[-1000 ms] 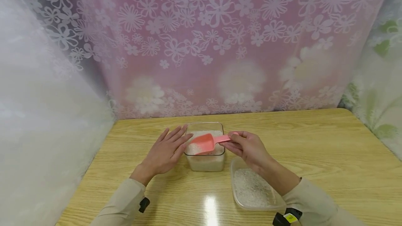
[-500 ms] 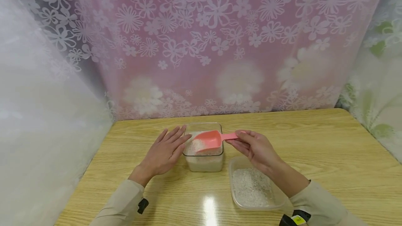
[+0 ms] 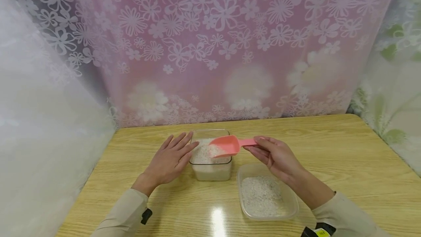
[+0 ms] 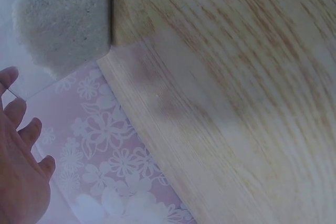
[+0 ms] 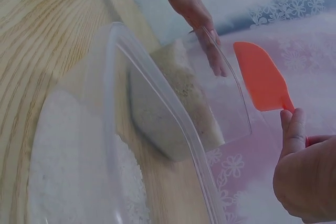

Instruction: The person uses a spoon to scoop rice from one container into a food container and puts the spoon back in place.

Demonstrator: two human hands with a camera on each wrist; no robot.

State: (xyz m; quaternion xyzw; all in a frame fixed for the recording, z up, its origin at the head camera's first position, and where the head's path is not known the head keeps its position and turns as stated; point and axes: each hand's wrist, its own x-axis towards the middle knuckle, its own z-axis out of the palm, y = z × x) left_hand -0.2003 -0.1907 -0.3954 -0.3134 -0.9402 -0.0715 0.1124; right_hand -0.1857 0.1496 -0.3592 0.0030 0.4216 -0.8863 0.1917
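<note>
Near the far edge of the surface [image 3: 174, 207], right fingers [image 3: 264, 143] pinch the scoop [image 3: 231, 144] — probably light, stiff, best held by its handle [image 3: 247, 142] — left fingers [image 3: 188, 148] apart.

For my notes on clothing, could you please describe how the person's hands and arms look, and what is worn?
The left hand and right hand wear no gloves. The left sleeve and right sleeve are light beige. A small black piece shows beside the left sleeve; a black device bearing a yellow label shows by the right sleeve. Any print on the label is unreadable here.
</note>
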